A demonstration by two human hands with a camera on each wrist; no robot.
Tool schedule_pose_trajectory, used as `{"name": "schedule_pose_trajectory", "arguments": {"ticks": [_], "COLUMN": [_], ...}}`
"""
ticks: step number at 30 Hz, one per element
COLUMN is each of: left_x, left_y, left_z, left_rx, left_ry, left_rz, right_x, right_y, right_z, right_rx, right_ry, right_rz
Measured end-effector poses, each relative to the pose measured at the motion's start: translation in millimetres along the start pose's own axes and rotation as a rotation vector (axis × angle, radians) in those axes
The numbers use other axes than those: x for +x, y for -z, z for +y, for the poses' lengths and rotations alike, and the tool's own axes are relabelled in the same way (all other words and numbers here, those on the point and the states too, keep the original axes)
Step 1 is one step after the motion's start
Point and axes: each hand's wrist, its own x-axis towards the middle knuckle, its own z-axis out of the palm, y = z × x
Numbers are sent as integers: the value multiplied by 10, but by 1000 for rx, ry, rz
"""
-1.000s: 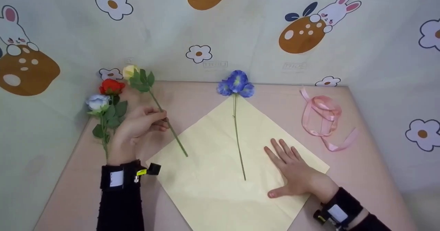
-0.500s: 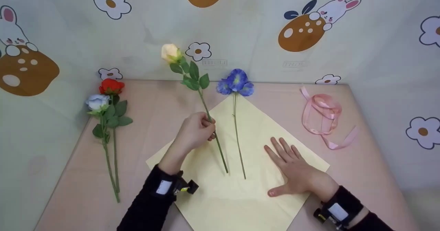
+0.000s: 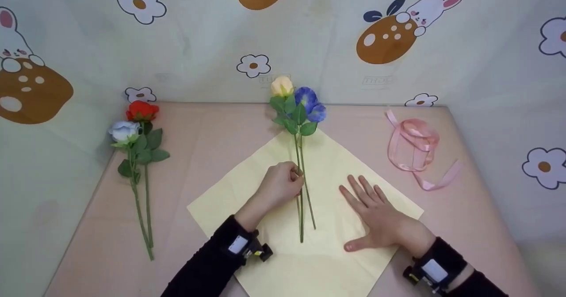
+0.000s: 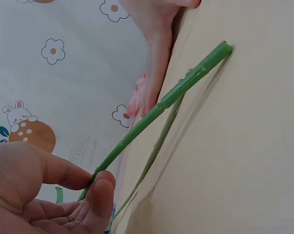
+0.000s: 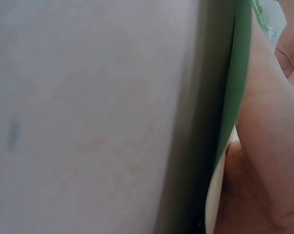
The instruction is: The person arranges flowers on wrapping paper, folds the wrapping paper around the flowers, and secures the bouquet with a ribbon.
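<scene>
My left hand (image 3: 281, 183) pinches the green stem of a pale yellow rose (image 3: 282, 86) between thumb and fingers. The rose's leaves overlap the blue artificial flower (image 3: 306, 100), whose thin stem (image 3: 309, 199) lies along the cream wrapping paper (image 3: 247, 191). In the left wrist view the rose stem (image 4: 152, 114) slants close over the paper, beside the thinner stem (image 4: 159, 144). With fingers spread, my right hand (image 3: 376, 217) rests flat on the right part of the paper. The right wrist view shows that palm (image 5: 273, 146) at the paper's edge.
At the left lie a red rose (image 3: 142, 110) and a light blue rose (image 3: 125, 131), stems side by side. A loosely coiled pink ribbon (image 3: 413, 144) sits at the back right of the pink table (image 3: 203, 133). A patterned cloth (image 3: 199, 36) hangs behind.
My left hand has carried the yellow rose from the left side rightward over the paper, up against the blue flower. The right hand has stayed in place.
</scene>
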Motion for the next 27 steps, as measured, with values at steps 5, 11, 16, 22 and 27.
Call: {"name": "schedule_pose_trajectory", "arguments": {"ticks": [5,11,16,22,27], "left_x": [33,48,56,74,85], "left_y": [-63,-156,-183,-193,-221], "left_z": [-14,-57,-94,-116,-130], "left_rx": [-11,-86,-131,-101,-28], "left_ry": [18,82,121,122,101], "left_rz": [22,-13,-45,-27,13], "right_x": [7,8,5,0,3], "right_y": [-8,-6,2,8,0], "right_z": [5,18,19,14,20], "right_rx": [-1,-6,31,43,36], "right_ry": [2,6,12,13,10], "right_rz": [2,10,2,4,6]}}
